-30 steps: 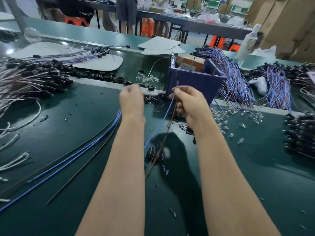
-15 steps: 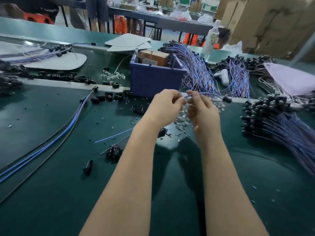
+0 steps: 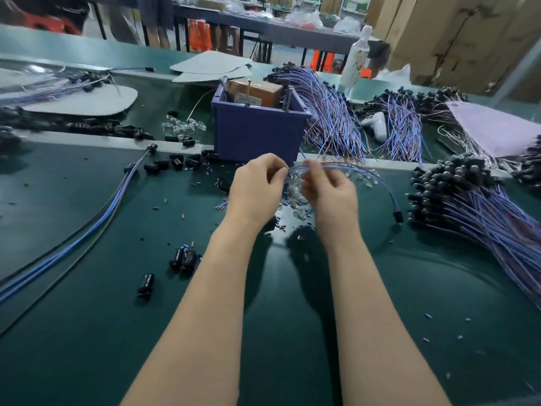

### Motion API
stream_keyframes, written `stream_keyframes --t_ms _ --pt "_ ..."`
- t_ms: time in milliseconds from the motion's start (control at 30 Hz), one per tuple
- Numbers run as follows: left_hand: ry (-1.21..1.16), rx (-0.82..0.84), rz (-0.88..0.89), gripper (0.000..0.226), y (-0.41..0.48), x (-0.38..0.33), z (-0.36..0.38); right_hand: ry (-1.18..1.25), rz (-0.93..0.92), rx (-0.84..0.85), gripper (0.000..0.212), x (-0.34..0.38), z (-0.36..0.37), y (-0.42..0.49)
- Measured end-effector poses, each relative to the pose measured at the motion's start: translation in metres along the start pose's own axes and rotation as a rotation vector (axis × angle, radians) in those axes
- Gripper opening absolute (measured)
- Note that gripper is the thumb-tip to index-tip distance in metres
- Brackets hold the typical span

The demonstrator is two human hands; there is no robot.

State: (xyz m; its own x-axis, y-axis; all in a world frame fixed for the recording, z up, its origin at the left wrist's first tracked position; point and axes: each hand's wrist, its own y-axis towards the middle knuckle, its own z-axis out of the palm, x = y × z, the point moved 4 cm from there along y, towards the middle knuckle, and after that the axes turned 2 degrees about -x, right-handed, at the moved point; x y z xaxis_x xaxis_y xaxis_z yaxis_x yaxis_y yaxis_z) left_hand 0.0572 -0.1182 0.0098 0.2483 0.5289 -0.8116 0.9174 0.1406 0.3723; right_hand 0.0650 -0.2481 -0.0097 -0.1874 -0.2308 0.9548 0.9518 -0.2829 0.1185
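- Green table [image 3: 87, 317] keeps clear bulbs [image 3: 297, 200] right beneath the grips, handy.
- Left grip [image 3: 257, 186] pinches the blue wire [image 3: 379, 180] by its end; right grip [image 3: 330, 194] pinches just beside, likely steadying it.

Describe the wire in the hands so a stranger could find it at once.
Start at the purple bin. In front of it, the left hand and right hand hold a blue wire. Unlike the heaped bundles, it arcs alone rightward, ending in a black cap.
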Motion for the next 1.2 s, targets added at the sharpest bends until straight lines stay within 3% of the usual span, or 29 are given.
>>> stream_keyframes --t_ms 100,233,333,633,867,1200 --pt "-0.048 -0.041 0.026 0.012 -0.003 0.0 0.003 -0.165 -0.093 0.056 0.019 -0.004 0.009 -0.005" --pt "-0.08 -0.039 0.057 0.012 -0.003 0.002 0.005 0.08 -0.016 0.047 0.016 -0.004 0.004 -0.002" --pt "-0.106 0.002 0.071 0.012 -0.005 0.0 0.009 0.111 0.005 0.087 0.017 -0.006 0.006 -0.003" --pt "0.065 -0.06 -0.115 0.016 0.0 0.023 0.005 0.259 -0.047 -0.288 0.021 0.005 -0.031 0.009" --pt "0.057 -0.072 -0.135 0.024 0.0 0.02 0.003 0.288 -0.041 -0.357 0.022 0.003 -0.034 0.01" --pt "-0.07 0.052 -0.109 0.021 -0.001 0.011 0.002 0.341 -0.005 -0.414 0.023 0.001 -0.038 0.012"
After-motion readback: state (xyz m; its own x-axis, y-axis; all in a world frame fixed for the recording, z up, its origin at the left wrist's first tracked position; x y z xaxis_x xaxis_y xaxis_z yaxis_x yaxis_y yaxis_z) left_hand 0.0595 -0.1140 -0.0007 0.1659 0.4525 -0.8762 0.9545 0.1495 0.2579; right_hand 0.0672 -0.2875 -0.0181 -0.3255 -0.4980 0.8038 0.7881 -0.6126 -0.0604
